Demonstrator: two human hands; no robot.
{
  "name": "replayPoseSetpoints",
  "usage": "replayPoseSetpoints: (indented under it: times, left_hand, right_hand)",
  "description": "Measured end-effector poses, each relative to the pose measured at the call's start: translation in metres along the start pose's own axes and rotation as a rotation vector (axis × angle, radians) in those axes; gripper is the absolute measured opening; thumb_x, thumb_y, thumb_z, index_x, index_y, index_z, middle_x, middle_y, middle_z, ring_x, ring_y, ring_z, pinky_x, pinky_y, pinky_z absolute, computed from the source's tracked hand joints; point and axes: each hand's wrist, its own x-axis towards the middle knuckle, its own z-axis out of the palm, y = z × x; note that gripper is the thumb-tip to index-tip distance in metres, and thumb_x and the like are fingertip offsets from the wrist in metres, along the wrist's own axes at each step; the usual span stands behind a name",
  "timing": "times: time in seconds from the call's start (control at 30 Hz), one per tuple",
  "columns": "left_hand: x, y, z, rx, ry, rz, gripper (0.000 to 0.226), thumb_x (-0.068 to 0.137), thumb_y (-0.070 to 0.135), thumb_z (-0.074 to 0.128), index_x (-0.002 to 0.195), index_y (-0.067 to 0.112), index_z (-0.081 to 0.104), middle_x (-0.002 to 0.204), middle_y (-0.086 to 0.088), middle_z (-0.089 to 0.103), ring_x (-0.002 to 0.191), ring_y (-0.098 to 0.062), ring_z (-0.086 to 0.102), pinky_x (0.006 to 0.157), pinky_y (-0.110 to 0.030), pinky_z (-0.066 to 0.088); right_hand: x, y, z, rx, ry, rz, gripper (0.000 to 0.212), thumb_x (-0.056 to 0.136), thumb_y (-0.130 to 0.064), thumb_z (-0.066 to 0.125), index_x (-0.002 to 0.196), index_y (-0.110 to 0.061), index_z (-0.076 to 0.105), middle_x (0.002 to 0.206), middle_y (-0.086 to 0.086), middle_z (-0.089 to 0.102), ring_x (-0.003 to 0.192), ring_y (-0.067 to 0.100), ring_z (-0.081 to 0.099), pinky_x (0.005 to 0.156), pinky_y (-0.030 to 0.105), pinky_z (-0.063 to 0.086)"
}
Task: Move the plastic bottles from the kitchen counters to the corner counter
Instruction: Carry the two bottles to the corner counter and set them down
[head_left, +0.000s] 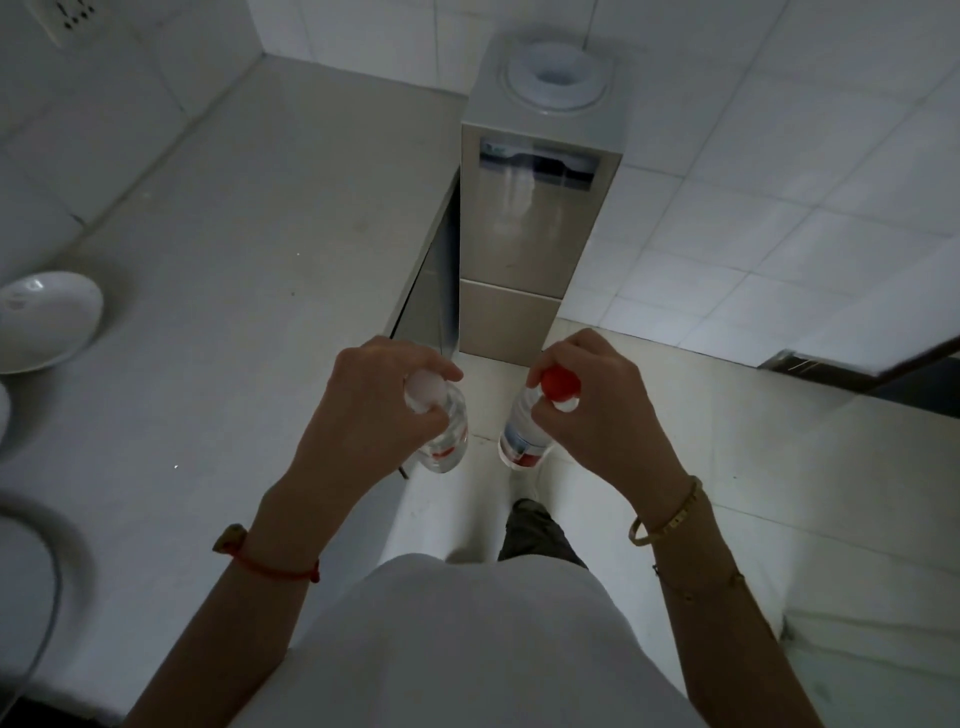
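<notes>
Worktop (249, 249): pale, broad slab filling the left half of the view, running back to a tiled wall corner; most of its surface bare, front edge passing just under the left hand.
Floor (779, 260): white tiles, open to the right of the worktop edge.
Water dispenser (535, 218): tall grey cabinet standing on the floor, tight against the worktop's right edge, round socket on top.
Plate (47, 322): white, round, on the worktop near its left margin, well apart from the hands.
Left hand (363, 410): clenched around the neck of a clear bottle with white cap (441, 431); bottle hangs upright, straddling the worktop's front edge.
Right hand (597, 410): fingers closed on the neck of a clear bottle with red cap (524, 441); bottle hangs upright above the floor, just beside the other, not touching it.
</notes>
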Motion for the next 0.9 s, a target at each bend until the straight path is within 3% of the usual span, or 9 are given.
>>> replayPoseSetpoints:
  times: [0.17, 0.37, 0.43, 0.9]
  left_hand:
    - [0.055, 0.002, 0.011, -0.016, 0.019, -0.052, 0.033, 0.065, 0.017, 0.080, 0.098, 0.020, 0.074, 0.095, 0.001, 0.072, 0.068, -0.001, 0.051, 0.066, -0.005, 0.036]
    - [0.126, 0.014, 0.025, -0.013, 0.093, -0.137, 0.031, 0.064, 0.013, 0.080, 0.093, 0.021, 0.075, 0.093, 0.002, 0.073, 0.072, -0.005, 0.054, 0.067, -0.010, 0.039]
    - [0.150, 0.021, 0.030, -0.032, 0.128, -0.178, 0.031, 0.063, 0.011, 0.079, 0.091, 0.024, 0.075, 0.091, 0.003, 0.072, 0.073, -0.007, 0.056, 0.069, -0.014, 0.042]
    - [0.264, 0.039, 0.040, -0.041, 0.320, -0.402, 0.035, 0.060, 0.004, 0.075, 0.086, 0.028, 0.074, 0.079, 0.013, 0.063, 0.069, 0.001, 0.054, 0.064, -0.007, 0.038]
  right_hand:
    - [0.056, 0.027, -0.004, 0.006, -0.030, -0.016, 0.022, 0.070, -0.013, 0.075, 0.088, -0.018, 0.064, 0.092, -0.006, 0.056, 0.084, 0.009, 0.052, 0.073, 0.005, 0.037]
    - [0.140, 0.059, -0.024, 0.004, -0.103, -0.123, 0.021, 0.071, -0.012, 0.075, 0.089, -0.016, 0.064, 0.094, -0.004, 0.056, 0.085, 0.012, 0.055, 0.079, 0.019, 0.048]
    - [0.169, 0.069, -0.032, -0.004, -0.129, -0.157, 0.022, 0.072, -0.013, 0.075, 0.090, -0.015, 0.065, 0.095, -0.001, 0.058, 0.085, 0.012, 0.054, 0.079, 0.017, 0.046]
    - [0.332, 0.116, -0.044, 0.020, -0.291, -0.372, 0.019, 0.073, -0.012, 0.072, 0.089, -0.014, 0.063, 0.095, -0.003, 0.054, 0.085, 0.011, 0.055, 0.082, 0.019, 0.048]
